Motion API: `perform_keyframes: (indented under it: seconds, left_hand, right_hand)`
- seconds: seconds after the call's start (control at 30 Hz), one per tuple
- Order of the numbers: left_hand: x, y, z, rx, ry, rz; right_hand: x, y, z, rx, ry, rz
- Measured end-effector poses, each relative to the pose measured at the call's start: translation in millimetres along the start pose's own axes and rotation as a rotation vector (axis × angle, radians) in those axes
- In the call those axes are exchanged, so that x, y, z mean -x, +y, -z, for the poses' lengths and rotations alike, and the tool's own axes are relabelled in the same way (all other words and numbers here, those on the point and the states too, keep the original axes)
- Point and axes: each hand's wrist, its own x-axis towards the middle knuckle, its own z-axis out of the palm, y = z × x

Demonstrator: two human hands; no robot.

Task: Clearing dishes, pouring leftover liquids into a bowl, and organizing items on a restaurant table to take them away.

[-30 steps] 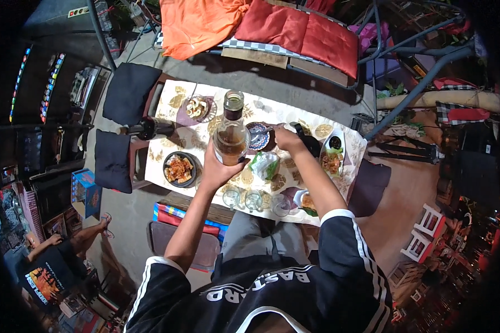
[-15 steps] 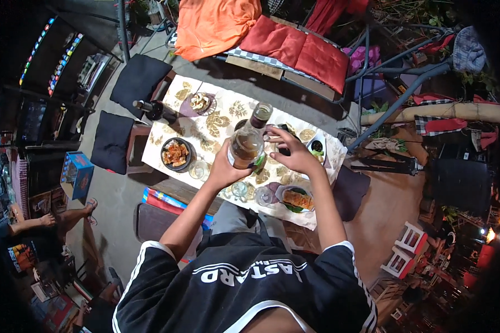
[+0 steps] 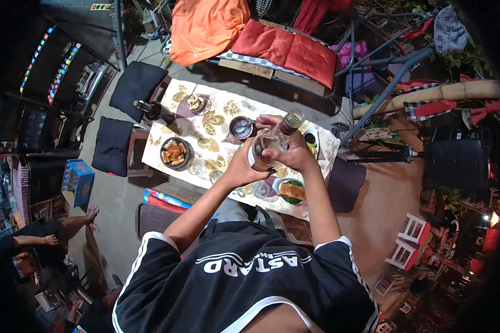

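My left hand (image 3: 244, 168) grips the lower body of a clear glass bottle (image 3: 289, 123), which leans toward the right. My right hand (image 3: 289, 149) is wrapped round the same bottle higher up, its thumb across the front. Beneath them is a table with a patterned cream cloth (image 3: 164, 129). It holds a small dark bowl with a spoon (image 3: 240, 127), a dark dish of saucy food (image 3: 173, 152), a snack dish (image 3: 196, 103), a dark bottle (image 3: 153, 111), drinking glasses (image 3: 196, 166) and an oval dish with golden food on greens (image 3: 292, 191).
Black-cushioned chairs (image 3: 111, 145) stand left, a red-cushioned bench (image 3: 311, 61) across the table, a black stand (image 3: 383, 156) and white stools (image 3: 408, 238) at right. A blue box (image 3: 78, 183) and another person's leg (image 3: 72, 225) are at lower left.
My right hand has left the small bowl and closed round the bottle. The bottle has shifted right and tilted further over.
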Motion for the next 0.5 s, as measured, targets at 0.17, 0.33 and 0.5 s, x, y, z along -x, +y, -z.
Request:
perform_keyframes:
  seconds: [0.17,0.33,0.5]
  left_hand:
    - [0,7,-5,-0.026,-0.1,0.035]
    - [0,10,-18,-0.022,-0.141,0.029]
    - [1,1,-38,-0.063,-0.147,0.068]
  right_hand:
    - [15,-3,1,-0.08,0.059,0.039]
    - [30,-3,-1,-0.134,0.138,0.18]
    - [43,-3,9,-0.101,0.189,0.143]
